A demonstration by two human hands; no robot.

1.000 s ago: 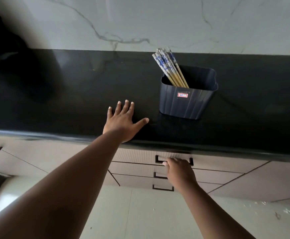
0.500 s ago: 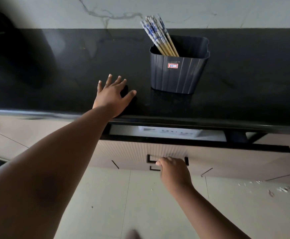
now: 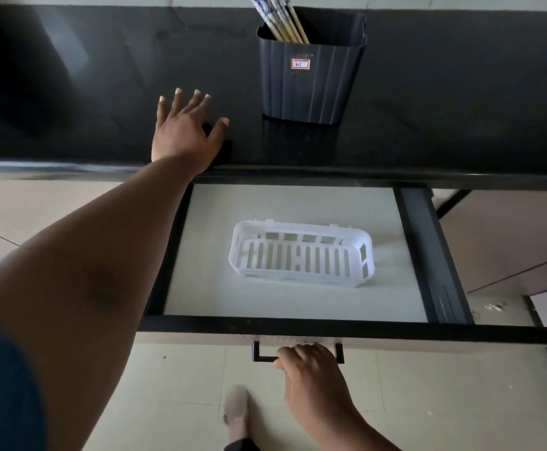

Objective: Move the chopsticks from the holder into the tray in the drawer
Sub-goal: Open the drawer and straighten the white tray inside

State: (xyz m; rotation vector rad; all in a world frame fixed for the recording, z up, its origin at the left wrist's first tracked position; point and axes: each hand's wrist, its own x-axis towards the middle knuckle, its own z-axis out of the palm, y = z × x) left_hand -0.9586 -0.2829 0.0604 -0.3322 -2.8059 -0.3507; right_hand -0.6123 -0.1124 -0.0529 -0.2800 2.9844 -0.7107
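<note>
Black counter: your left hand point(image 3: 185, 131) lies flat, fingers spread, w/ chopsticks point(image 3: 281, 17) up-right of it in the holder point(image 3: 311, 79), leaning back-left. Nearer than your right hand point(image 3: 308, 362), curled on the drawer handle point(image 3: 298, 351); tray point(image 3: 301, 257) lies long axis left-right.

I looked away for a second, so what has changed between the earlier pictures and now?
The right hand, gripping the handle, has pulled the drawer from shut to wide open, baring the white tray inside. The left hand stays flat on the counter, and the chopsticks stay in the holder.
</note>
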